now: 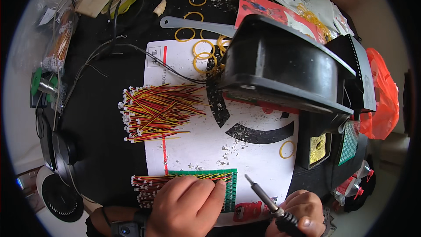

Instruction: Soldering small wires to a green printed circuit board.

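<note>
My left hand point(186, 202) rests over a green circuit board point(230, 199), fingers bent and pressed together on the thin red, yellow and black wires at its upper edge; the fingertips' exact hold is partly hidden. White plugs on these wires point(139, 186) stick out left of the board. My right hand point(302, 213) is closed around the black handle of a soldering iron point(267, 199). The iron's tip points up and left, just right of the board and apart from it. Farther up lies a loose pile of plug-ended wires point(162, 112) on a white printed sheet point(197, 153).
A large black housing point(280, 61) overhangs the sheet at right. Near it stand a holder with yellow cleaning wool point(318, 149) and another green board point(349, 142). Rubber bands point(204, 55) and solder bits are scattered about. A solder spool point(46, 87) and cables lie at left.
</note>
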A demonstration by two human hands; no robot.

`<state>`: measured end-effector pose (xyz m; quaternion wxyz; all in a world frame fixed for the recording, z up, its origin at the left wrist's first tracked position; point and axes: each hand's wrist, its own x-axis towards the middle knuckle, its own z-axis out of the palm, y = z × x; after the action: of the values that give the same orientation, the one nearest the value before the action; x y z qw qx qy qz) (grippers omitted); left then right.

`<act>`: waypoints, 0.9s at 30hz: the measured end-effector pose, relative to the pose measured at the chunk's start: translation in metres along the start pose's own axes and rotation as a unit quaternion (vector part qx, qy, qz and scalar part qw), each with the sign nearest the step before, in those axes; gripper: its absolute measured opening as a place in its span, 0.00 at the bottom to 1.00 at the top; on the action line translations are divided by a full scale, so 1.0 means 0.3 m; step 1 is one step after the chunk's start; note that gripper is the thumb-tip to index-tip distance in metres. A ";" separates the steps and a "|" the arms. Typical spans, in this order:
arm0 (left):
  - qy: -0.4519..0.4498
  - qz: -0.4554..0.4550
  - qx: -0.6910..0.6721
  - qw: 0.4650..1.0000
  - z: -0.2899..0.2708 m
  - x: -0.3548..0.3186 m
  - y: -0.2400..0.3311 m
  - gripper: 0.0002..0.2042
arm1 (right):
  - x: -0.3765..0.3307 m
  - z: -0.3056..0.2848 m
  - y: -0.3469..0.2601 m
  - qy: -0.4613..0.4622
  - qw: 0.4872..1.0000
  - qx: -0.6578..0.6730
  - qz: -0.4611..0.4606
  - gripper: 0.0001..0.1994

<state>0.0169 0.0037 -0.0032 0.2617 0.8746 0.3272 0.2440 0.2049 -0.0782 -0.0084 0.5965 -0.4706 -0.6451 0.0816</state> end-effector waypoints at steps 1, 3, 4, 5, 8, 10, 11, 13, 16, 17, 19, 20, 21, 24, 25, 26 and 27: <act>-0.001 0.004 0.001 1.000 0.007 -0.002 -0.003 0.08 | 0.016 -0.006 -0.003 -0.041 0.998 0.039 0.011 0.19; 0.014 0.017 0.041 0.999 0.024 -0.004 -0.009 0.10 | 0.061 -0.037 -0.013 -0.126 0.987 0.093 0.036 0.18; 0.015 0.024 0.042 0.999 0.021 -0.010 -0.010 0.10 | 0.071 -0.020 -0.018 -0.113 0.986 0.121 0.029 0.18; 0.015 0.038 0.050 0.998 0.019 -0.016 -0.020 0.11 | 0.075 -0.014 -0.028 -0.109 0.983 0.146 0.016 0.20; -0.003 0.045 0.044 0.998 0.032 0.003 -0.030 0.12 | 0.084 0.047 -0.038 -0.069 0.983 0.173 -0.001 0.26; -0.022 0.056 0.025 0.998 0.017 0.011 -0.030 0.14 | 0.108 0.078 -0.071 -0.046 0.982 0.184 -0.011 0.33; -0.024 0.060 0.017 0.998 0.015 0.017 -0.024 0.13 | 0.107 0.073 -0.080 -0.038 0.982 0.186 -0.013 0.34; -0.014 0.060 0.009 0.998 0.006 0.015 -0.023 0.13 | 0.101 0.084 -0.080 -0.028 0.979 0.202 -0.024 0.35; 0.031 0.041 -0.014 0.999 -0.031 0.024 -0.025 0.10 | 0.102 0.052 -0.066 -0.058 0.978 0.193 -0.061 0.37; 0.057 0.015 0.014 0.998 -0.060 0.024 -0.031 0.10 | 0.114 0.042 -0.088 -0.040 0.980 0.193 -0.012 0.36; 0.105 -0.038 0.071 0.991 -0.109 0.032 -0.062 0.08 | 0.103 0.022 -0.092 -0.009 0.989 0.146 0.034 0.35; 0.118 -0.056 0.092 0.987 -0.137 0.050 -0.082 0.09 | 0.088 -0.005 -0.098 0.006 0.995 0.095 0.028 0.34; 0.139 -0.081 0.111 0.981 -0.154 0.060 -0.104 0.09 | 0.067 -0.028 -0.092 0.016 0.998 0.063 0.028 0.30; 0.167 -0.141 0.145 0.965 -0.190 0.061 -0.169 0.09 | 0.050 -0.058 -0.034 -0.002 1.000 -0.008 0.000 0.18; 0.158 -0.140 0.136 0.968 -0.192 0.057 -0.186 0.09 | 0.031 -0.069 -0.058 -0.037 0.994 -0.058 0.082 0.17; 0.149 -0.138 0.126 0.971 -0.192 0.054 -0.200 0.08 | 0.011 -0.079 -0.081 -0.073 0.978 -0.108 0.164 0.19; 0.141 -0.129 0.133 0.972 -0.186 0.055 -0.206 0.08 | 0.016 -0.082 -0.075 -0.091 0.978 -0.091 0.163 0.19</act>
<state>-0.0328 0.0720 0.0044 0.1239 0.8084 0.5006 0.2838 0.2150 -0.0982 0.0167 0.4689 -0.6122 -0.6161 0.1607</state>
